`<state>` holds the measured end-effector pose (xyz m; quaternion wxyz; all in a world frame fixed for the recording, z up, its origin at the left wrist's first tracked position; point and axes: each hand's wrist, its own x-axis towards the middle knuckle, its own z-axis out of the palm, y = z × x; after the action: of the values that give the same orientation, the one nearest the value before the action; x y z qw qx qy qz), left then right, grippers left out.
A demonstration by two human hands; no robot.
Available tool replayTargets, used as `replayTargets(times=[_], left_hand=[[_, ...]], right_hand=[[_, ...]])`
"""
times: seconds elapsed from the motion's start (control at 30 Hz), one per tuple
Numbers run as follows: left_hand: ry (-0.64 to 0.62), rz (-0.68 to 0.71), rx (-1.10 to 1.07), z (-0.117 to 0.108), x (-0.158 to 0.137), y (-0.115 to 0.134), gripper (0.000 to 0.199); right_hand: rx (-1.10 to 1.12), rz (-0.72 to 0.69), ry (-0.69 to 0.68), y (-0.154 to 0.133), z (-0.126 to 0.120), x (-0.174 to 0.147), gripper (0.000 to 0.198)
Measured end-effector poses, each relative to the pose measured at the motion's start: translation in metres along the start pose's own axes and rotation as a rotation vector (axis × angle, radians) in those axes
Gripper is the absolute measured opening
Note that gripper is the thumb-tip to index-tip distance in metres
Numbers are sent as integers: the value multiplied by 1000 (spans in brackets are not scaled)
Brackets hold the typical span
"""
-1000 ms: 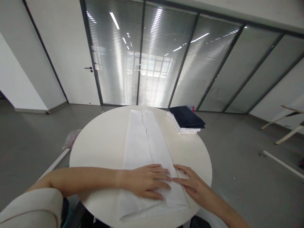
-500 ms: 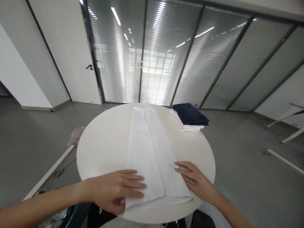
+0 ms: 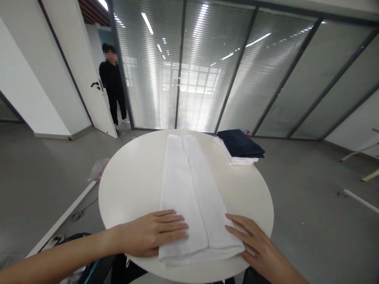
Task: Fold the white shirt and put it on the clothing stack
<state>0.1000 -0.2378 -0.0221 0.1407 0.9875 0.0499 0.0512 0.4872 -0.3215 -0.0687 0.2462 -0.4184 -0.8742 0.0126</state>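
A long white cloth (image 3: 191,189), folded inward so that two edges meet along a line near its middle, lies flat on a round white table (image 3: 127,173). My left hand (image 3: 155,232) rests palm down across the cloth's near left part, fingers stretched out. On the near right edge lies my right hand (image 3: 251,240), its fingers apart and the fingertips touching the fabric. Neither hand grips anything that I can see.
At the table's far right sits a stack of folded cloth, dark navy (image 3: 241,142) over white (image 3: 233,159). A person (image 3: 112,83) in black stands in the doorway beside an open door (image 3: 85,79). A plastic bag (image 3: 99,169) lies on the floor at left.
The door at the back left has swung open, and a person now shows in the doorway. My right hand has slid toward me along the cloth's edge; my left hand's fingers lie flatter.
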Motion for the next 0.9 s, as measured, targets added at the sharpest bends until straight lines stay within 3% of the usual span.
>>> replayTargets(times=[0.23,0.4,0.53,0.7,0.8,0.9], left_hand=[[-55,-108,-46,1,-5,-18,78],[-30,-72,-125,-8,-11,-18,67],[10,-100,-89,-6,-16,-24,66],[104,-208,-54,6,-25,-35,71],[136,-220,-167,9,-28,-39,57],[319,-443,-413,10,-23,-49,40]], right_hand=[[-81,-114,180,9,3,4,58],[-143,-81,62,29,9,25,44],[-72,-54,-68,40,14,43,42],[160,71,-131,42,13,49,34],[297,188,-90,42,13,54,30],[393,375,-28,44,18,73,33]])
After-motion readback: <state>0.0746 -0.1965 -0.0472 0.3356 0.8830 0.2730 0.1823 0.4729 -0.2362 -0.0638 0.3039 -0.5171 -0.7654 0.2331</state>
